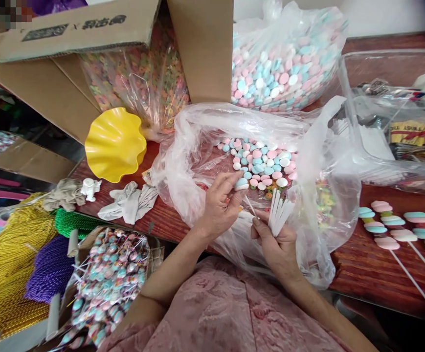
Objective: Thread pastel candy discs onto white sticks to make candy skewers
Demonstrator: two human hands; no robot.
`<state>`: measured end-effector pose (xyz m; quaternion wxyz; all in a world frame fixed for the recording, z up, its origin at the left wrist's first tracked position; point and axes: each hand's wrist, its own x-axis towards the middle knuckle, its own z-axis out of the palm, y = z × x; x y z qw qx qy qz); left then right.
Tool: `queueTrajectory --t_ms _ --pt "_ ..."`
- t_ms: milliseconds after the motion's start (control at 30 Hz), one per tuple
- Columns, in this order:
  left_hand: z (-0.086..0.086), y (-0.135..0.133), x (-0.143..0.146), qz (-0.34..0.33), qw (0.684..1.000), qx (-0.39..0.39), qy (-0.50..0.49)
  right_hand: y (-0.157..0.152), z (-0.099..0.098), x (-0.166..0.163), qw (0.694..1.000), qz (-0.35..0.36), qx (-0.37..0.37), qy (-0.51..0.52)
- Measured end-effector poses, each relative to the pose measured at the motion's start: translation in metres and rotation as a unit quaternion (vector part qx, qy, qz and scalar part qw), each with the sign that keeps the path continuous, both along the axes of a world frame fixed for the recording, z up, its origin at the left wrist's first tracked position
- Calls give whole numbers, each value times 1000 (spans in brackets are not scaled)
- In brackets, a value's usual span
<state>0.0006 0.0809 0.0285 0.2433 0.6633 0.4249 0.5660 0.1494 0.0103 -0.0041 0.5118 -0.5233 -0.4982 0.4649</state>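
Between the fingertips of my left hand is a blue-and-white marshmallow. My right hand is closed around a bundle of white sticks. One single stick sticks out from the right thumb and fingers toward the held marshmallow; whether its tip touches the marshmallow I cannot tell. Just beyond my hands, pink, blue and white marshmallows lie in an opened clear plastic bag. Small coloured rings show at the bag's right side.
Finished-looking skewers lie on the wooden table at right. Behind stand a full marshmallow bag, a cardboard box and a clear bin. A yellow wavy bowl is at left; a box of wrapped sweets sits below.
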Motion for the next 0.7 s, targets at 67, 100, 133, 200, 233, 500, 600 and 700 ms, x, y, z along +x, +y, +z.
queueTrajectory --t_ms 67,100,133,200,233,500,600,700 --pt "4 2 -6 -12 998 20 56 0 -1 3 1000 -5 -7 -1" --pt "3 3 -8 -13 998 21 59 0 -2 3 1000 -8 -10 1" --pt "2 3 -9 -10 999 17 47 -1 -3 4 1000 -11 -11 3" --pt "-5 0 -7 -2 1000 -1 5 -3 -4 3 1000 -14 -13 9" --pt "-10 -3 -6 2 1000 -13 -17 -5 -4 3 1000 -15 -13 12" --pt "-31 -31 8 -9 986 -97 -133 -14 0 11 1000 -21 -9 -8" --pt "-32 -35 12 -8 983 -119 -138 -15 2 13 999 -29 5 -18" --pt "-31 -37 15 -15 973 -156 -171 -14 3 14 999 -33 11 -28"
